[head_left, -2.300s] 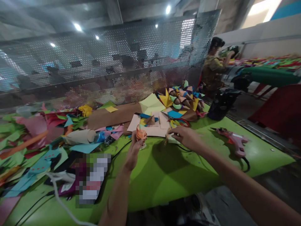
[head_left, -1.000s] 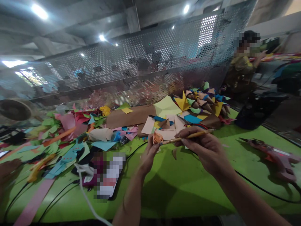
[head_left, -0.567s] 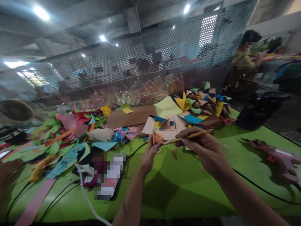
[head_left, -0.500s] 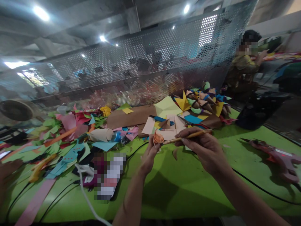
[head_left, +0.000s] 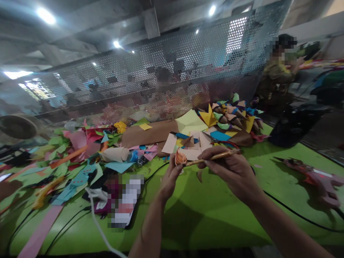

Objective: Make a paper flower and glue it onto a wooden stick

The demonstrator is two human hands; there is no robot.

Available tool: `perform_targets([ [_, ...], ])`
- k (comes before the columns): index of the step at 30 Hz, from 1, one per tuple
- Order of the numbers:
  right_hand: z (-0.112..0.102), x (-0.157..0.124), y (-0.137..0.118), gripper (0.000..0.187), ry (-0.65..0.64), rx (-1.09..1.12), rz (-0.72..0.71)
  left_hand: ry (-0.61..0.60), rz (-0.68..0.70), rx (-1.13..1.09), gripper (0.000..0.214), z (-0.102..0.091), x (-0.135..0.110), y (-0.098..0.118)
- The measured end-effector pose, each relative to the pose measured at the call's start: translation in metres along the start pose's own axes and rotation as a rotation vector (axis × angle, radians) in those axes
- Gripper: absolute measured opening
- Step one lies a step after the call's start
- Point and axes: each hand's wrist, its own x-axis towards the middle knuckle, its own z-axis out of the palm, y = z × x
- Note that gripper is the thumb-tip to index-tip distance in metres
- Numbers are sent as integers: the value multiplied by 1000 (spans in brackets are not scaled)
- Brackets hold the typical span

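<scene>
My left hand (head_left: 170, 179) is closed round the base of a small rolled orange paper flower (head_left: 180, 157), held up over the green table (head_left: 215, 215). My right hand (head_left: 233, 172) is closed on a thin wooden stick (head_left: 215, 157) that lies nearly level, its left tip touching the flower. Both hands hover just above the table's middle, in front of a pile of cut paper sheets (head_left: 188, 143).
A pink glue gun (head_left: 317, 179) with a black cord lies at the right. Paper cones (head_left: 231, 114) are heaped at the back right, coloured scraps (head_left: 77, 150) at the left. A perforated metal screen (head_left: 161, 79) closes the back. Another person (head_left: 276, 75) sits at far right.
Earlier my right hand reached flat to the paper pile; now it holds the stick against the flower. In the last second both hands have barely moved.
</scene>
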Motion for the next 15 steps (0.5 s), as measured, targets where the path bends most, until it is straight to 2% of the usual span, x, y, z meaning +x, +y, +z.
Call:
perform_targets([
  [5,-1,2,-2,5,-38,-62,-4,2,8,-43,58,0,1,-4],
  [11,0,3,-6,6,-28,-170,-79,-3,15,-72,57,2,0,-3],
  [15,0,1,-3,7,-19,-124,-78,10,22,-58,57,2,0,0],
])
